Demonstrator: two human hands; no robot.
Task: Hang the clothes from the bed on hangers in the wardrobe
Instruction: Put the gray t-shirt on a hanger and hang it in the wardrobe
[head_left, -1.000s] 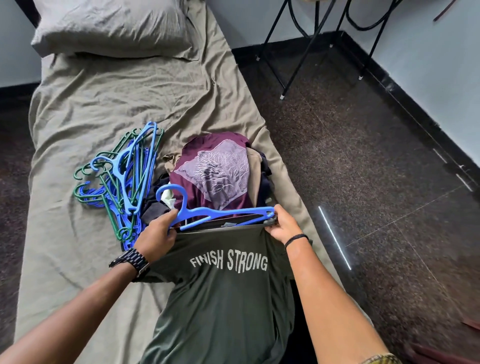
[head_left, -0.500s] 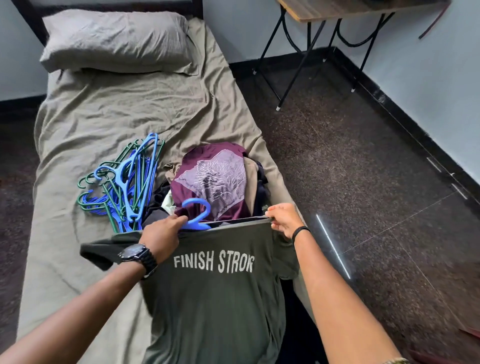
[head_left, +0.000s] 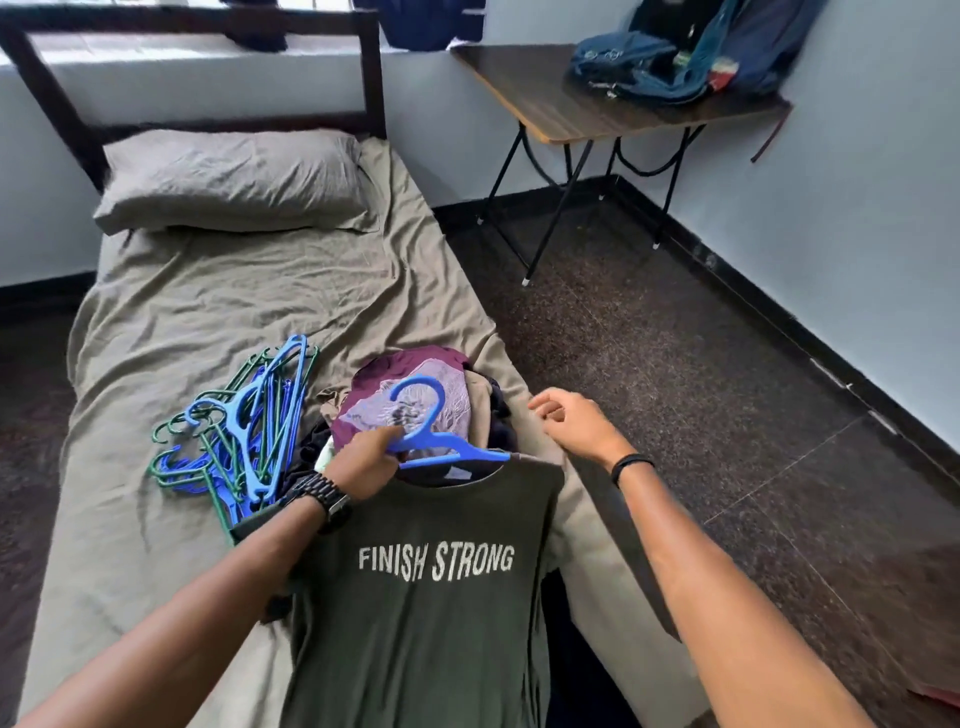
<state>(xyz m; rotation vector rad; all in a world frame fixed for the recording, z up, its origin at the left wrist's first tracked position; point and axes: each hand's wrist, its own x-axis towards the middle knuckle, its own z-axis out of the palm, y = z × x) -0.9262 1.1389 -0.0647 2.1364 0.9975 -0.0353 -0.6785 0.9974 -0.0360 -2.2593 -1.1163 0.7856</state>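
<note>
So the green shirt (head_left: 415, 597) is properly on the blue hanger (head_left: 441, 447) now. Half a second ago the hanger was mostly buried in the collar with only the hook poking out; now the hook and one arm stick up clear and the shirt drapes down toward you. Your left hand (head_left: 363, 462) grips the hanger at the neck and carries the whole thing. Your right hand (head_left: 571, 421) has let go of the shoulder it was tugging and hovers just beside it, fingers loosely curled, holding nothing. I'd say this one's ready for the wardrobe, which isn't in view. Further back, the clothes pile (head_left: 410, 400) and spare hangers (head_left: 244, 426) wait on the bed (head_left: 249, 291), so plenty left.
</note>
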